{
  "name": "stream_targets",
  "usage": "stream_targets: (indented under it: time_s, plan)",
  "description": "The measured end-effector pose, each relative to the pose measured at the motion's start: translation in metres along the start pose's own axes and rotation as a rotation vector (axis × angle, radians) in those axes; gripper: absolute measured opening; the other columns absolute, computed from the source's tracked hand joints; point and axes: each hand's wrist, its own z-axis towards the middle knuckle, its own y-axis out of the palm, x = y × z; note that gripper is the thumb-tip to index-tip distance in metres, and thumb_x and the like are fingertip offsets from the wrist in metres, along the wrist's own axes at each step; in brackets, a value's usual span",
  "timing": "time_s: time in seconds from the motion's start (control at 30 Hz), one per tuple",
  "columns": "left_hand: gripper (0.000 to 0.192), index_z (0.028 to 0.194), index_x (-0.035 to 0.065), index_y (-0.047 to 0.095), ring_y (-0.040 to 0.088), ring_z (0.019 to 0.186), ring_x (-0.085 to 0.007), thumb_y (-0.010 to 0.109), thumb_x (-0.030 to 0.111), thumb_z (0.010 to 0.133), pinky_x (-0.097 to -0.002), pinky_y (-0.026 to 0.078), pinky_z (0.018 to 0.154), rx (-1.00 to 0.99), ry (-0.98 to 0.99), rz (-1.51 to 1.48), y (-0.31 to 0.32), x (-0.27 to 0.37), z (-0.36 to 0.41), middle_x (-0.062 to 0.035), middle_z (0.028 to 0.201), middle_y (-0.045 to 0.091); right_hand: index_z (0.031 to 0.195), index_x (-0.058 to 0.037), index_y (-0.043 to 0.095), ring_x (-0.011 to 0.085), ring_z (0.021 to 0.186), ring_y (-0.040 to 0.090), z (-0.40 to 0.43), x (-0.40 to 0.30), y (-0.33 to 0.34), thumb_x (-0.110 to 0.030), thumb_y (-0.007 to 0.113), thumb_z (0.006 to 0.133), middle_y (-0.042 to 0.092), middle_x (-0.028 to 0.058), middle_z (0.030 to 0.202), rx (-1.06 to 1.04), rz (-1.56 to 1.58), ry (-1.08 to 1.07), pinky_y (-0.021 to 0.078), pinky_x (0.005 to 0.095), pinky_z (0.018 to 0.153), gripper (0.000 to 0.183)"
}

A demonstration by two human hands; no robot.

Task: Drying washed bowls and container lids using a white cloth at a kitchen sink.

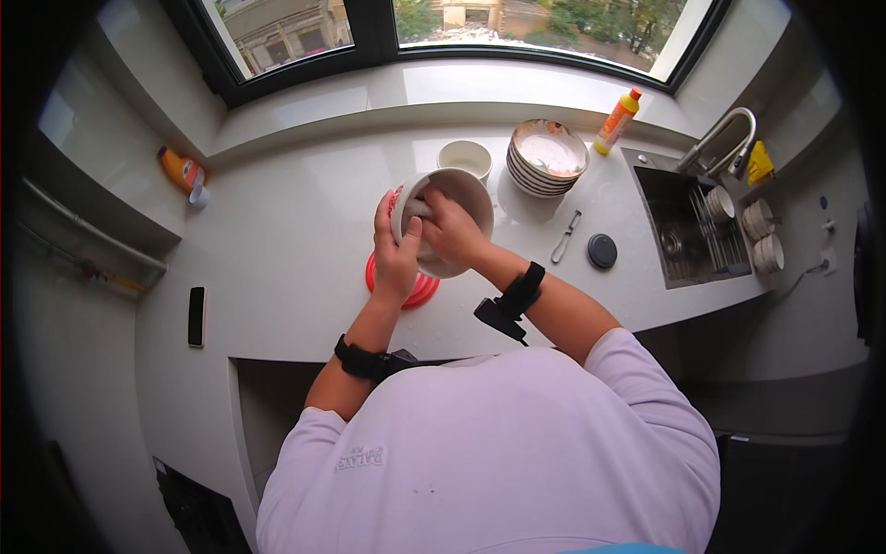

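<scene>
A large white bowl (477, 201) with red decoration on its outside is held tilted above the counter. My left hand (396, 256) grips the bowl by its left side, thumb towards the rim. Inside it, my right hand (446, 225) presses a light grey cloth (417, 208) against the inner wall. Below the bowl lies a red round mat or lid (422, 294), partly hidden by my left hand. Just behind stands a smaller white bowl (465, 158). A stack of several floral-patterned bowls (547, 156) is to its right.
A peeler (566, 237) and a dark round lid (602, 251) lie near the sink (671, 242), which has a faucet (723, 135) and drying rack. A yellow bottle (617, 121) stands behind. At left are an orange bottle (180, 170), a small cup (199, 197) and a phone (196, 317).
</scene>
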Motion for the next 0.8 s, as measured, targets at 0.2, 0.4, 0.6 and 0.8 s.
stream_targets:
  time_s: [0.2, 0.4, 0.6, 0.8]
  plan:
    - [0.054, 0.144, 0.0078, 0.025, 0.038, 0.127, -0.0225, 0.045, 0.030, 0.099, -0.0345, 0.032, 0.105, 0.007, -0.143, -0.224, -0.010, -0.009, -0.001, -0.0124, 0.139, 0.037, 0.105, -0.0015, 0.059, 0.0330, 0.089, 0.062, -0.002, -0.019, -0.015, -0.023, 0.054, 0.084, 0.065, 0.0206, 0.097, -0.489, 0.174, 0.272, 0.0473, 0.0383, 0.079, 0.031]
    - [0.058, 0.144, 0.0080, 0.024, 0.039, 0.126, -0.0232, 0.047, 0.035, 0.098, -0.0346, 0.034, 0.103, 0.123, -0.285, -0.260, -0.015, -0.014, 0.002, -0.0127, 0.137, 0.039, 0.091, -0.0032, 0.064, 0.0364, 0.076, 0.062, -0.002, -0.052, -0.042, -0.025, 0.055, 0.077, 0.066, 0.0194, 0.081, -0.708, -0.345, 0.069, 0.0494, 0.0408, 0.071, 0.027]
    - [0.057, 0.144, 0.0103, 0.022, 0.041, 0.125, -0.0253, 0.048, 0.031, 0.097, -0.0372, 0.043, 0.097, 0.229, -0.319, -0.272, -0.032, 0.000, 0.013, -0.0133, 0.139, 0.036, 0.099, -0.0049, 0.063, 0.0283, 0.084, 0.064, -0.022, -0.026, -0.087, -0.022, 0.054, 0.079, 0.066, 0.0135, 0.089, -0.677, -0.068, 0.257, 0.0494, 0.0379, 0.074, 0.028]
    - [0.055, 0.143, 0.0142, 0.019, 0.049, 0.118, -0.0262, 0.044, 0.032, 0.098, -0.0404, 0.054, 0.086, 0.214, -0.431, -0.483, -0.036, 0.012, 0.014, -0.0133, 0.136, 0.038, 0.134, -0.0078, 0.038, 0.0240, 0.118, 0.049, -0.037, 0.024, -0.083, -0.022, 0.040, 0.091, 0.051, 0.0095, 0.126, 0.001, 1.225, 0.655, 0.0376, 0.0407, 0.102, 0.045]
